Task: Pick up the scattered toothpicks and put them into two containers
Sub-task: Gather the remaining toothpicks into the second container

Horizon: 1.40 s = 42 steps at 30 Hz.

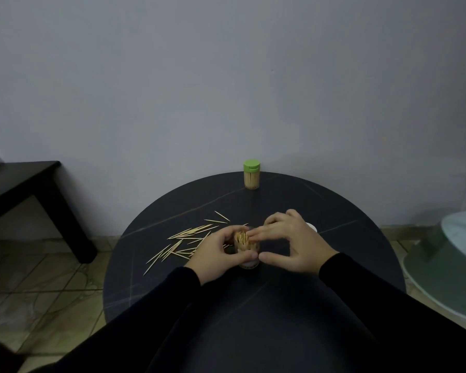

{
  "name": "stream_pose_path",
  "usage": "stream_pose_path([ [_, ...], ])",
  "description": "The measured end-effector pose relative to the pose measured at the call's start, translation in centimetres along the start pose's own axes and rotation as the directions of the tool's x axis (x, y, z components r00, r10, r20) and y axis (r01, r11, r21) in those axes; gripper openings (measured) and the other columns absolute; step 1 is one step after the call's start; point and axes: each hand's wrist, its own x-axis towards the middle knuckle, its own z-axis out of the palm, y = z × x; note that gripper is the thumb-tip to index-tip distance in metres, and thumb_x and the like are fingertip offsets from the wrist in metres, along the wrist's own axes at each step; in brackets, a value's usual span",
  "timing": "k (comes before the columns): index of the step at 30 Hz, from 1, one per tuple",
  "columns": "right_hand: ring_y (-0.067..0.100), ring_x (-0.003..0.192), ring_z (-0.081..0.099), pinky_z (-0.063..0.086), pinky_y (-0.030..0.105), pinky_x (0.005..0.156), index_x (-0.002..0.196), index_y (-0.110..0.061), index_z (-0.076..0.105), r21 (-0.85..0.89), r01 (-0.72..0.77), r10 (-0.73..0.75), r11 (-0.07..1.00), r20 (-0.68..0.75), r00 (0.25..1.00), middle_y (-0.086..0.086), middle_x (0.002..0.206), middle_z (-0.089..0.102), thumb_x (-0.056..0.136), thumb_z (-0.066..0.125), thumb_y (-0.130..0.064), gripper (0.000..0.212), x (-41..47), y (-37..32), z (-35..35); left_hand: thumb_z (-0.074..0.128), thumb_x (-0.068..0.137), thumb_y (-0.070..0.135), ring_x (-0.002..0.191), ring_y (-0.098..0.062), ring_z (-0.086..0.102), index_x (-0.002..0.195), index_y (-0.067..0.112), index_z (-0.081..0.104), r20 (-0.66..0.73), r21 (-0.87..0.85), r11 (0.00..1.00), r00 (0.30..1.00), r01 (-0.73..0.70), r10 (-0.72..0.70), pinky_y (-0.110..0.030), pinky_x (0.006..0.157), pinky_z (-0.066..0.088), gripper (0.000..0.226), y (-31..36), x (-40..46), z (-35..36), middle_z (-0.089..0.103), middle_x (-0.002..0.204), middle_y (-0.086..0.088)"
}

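Just below the frame's centre, an open clear toothpick container [246,249] is gripped by the left hand [215,254], whose fingers and thumb are wrapped around its body. It is packed with pale wooden toothpicks standing on end, their tips showing at the mouth. The right hand [291,238] is held over it: the forefinger is laid across the toothpick tips, the thumb touches the container's lower side, and the other fingers are curled. Left of the hands, scattered toothpicks [183,239] lie loose on the round dark table [334,211], thin, pale and pointed, fanned in several directions. Higher up, at the table's far edge, a second container [251,175] stands upright, capped with a green lid and filled with toothpicks.
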Motion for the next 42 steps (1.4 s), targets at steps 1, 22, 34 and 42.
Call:
stream_pose_path([
  [1,0.001,0.112,0.045,0.033,0.03,0.092,0.125,-0.038,0.061,-0.003,0.014,-0.014,1.0,-0.005,1.0,-0.026,0.124,0.059,0.081,0.051,-0.063,0.052,-0.1,0.0,0.1,0.08,0.074,0.032,0.105,0.005,0.058,0.123,0.03,0.058,0.0,-0.005,1.0,1.0,0.0,0.0,-0.017,0.092,0.047,0.054,0.0,0.0,0.0,0.067,0.111,0.015],
  [22,0.003,0.094,0.044,0.026,0.031,0.078,0.116,-0.027,0.069,-0.121,0.163,-0.18,0.979,-0.148,0.972,-0.016,0.107,0.068,0.088,0.045,-0.058,0.048,0.7,-0.7,1.3,0.077,0.076,0.034,0.103,0.016,0.053,0.124,0.034,0.054,-0.004,0.058,0.998,1.0,-0.001,0.001,-0.003,0.082,0.042,0.054,0.5,-0.7,-0.4,0.061,0.112,0.022],
  [34,0.001,0.099,0.05,0.026,0.031,0.081,0.122,-0.03,0.063,-0.082,0.046,-0.071,0.996,-0.345,0.936,-0.018,0.114,0.064,0.095,0.037,-0.044,0.04,2.0,-0.4,1.8,0.084,0.069,0.033,0.112,0.0,0.052,0.138,0.031,0.047,0.095,0.191,0.98,0.992,0.06,-0.079,-0.019,0.099,0.04,0.079,0.8,-0.4,-2.2,0.057,0.126,0.015],
  [42,0.01,0.126,0.038,0.021,0.037,0.104,0.138,-0.041,0.043,-0.393,-0.189,0.262,0.9,0.141,0.955,-0.013,0.139,0.043,0.096,0.049,-0.038,0.043,5.1,2.7,2.8,0.066,0.084,0.047,0.115,-0.015,0.047,0.13,0.029,0.054,-0.113,0.687,0.694,0.975,0.216,-0.192,-0.035,0.099,0.044,0.051,-0.6,-0.4,-4.4,0.051,0.123,0.004],
])
